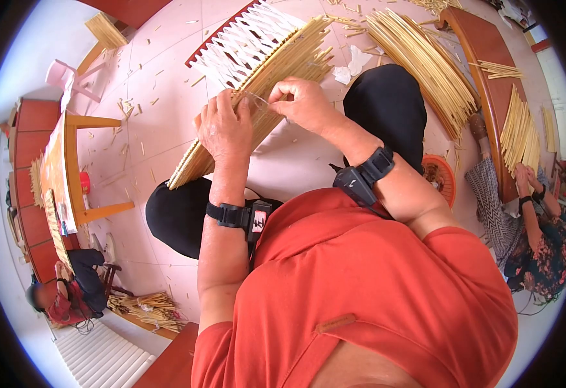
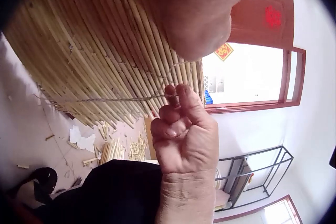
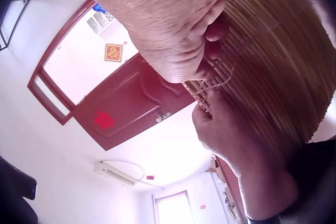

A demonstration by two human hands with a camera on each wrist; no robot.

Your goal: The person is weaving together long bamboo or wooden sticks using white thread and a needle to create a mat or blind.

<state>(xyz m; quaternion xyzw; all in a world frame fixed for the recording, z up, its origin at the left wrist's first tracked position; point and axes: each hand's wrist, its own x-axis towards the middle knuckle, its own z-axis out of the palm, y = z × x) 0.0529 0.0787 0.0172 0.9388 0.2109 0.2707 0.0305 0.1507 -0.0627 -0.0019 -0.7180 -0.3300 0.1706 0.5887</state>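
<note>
The reed panel slanted from beside the left knee across the space between the legs, and most of its visible body looked already made up: many reeds lay side by side in a close sheet, with at least 1 twisted cord running across them. The work in hand sat at the panel's near edge. There the left hand had its fingers bent over the reeds, gripping the edge, its thumb against the reed ends in the right wrist view. The right hand was pinching a thin strand between thumb and forefinger, its other fingers curled in, and a loop of twine hung slack by the edge reeds. That loop had not been drawn tight, so I judged this tie to be unfinished and the edge not yet secured. How many ties were left could not be told, since the hands covered part of the edge. A large pile of reeds lay on the floor beyond the right knee, apart from the panel; if those were meant for it, a good deal remained. With the panel's final width unknown, I would have called it well advanced, but not complete.
</note>
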